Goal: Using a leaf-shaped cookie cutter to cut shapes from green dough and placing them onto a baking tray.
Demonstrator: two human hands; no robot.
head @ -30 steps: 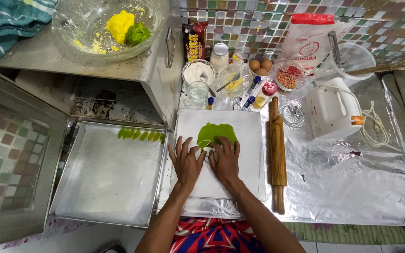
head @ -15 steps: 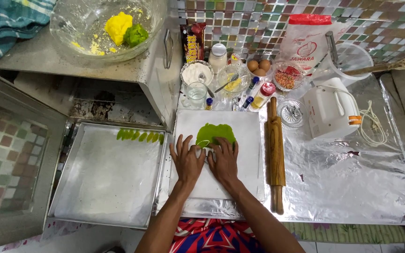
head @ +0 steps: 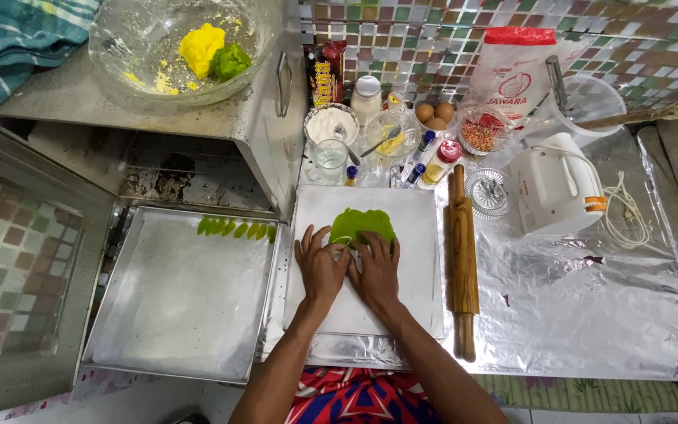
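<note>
Head view: both hands lay side by side on the white cutting board (head: pixel 402 290), w/ the left hand (head: pixel 321 267) and right hand (head: pixel 376 268) palms down, fingers spread, fingertips pressing the near edge of the flat green dough (head: pixel 362 224); neither hand was clamped on anything, just flat on dough and board. The dough sat toward the far edge of the board, about mid-width. Board rested on the foil-covered counter (head: pixel 590 306), near its left edge. A wooden rolling pin (head: pixel 462 267) lay just beside the board's right edge, parallel to it, touching foil. Left of the board, a foil-lined baking tray (head: pixel 174 314) held a row of small green leaf-shaped pieces (head: pixel 235 229) along its far edge, toward the far right corner. At the counter's far edge stood a cluster: bowl of white powder (head: pixel 331 124), clear glass (head: pixel 329 157), small bowl w/ eggs (head: pixel 435 115), bowl of red sprinkles (head: pixel 482 132), small colouring bottles (head: pixel 425 161), flour bag (head: pixel 515 74). A white hand mixer (head: pixel 551 192) sat right of the pin, well apart from the hands, cord coiled beside it. On the metal oven top (head: pixel 198 118) at far left, a big glass bowl (head: pixel 174 47) held a yellow dough lump (head: pixel 200 47) touching a green lump (head: pixel 231 61). Striped cloth (head: pixel 17 47) covered the far left corner.
</note>
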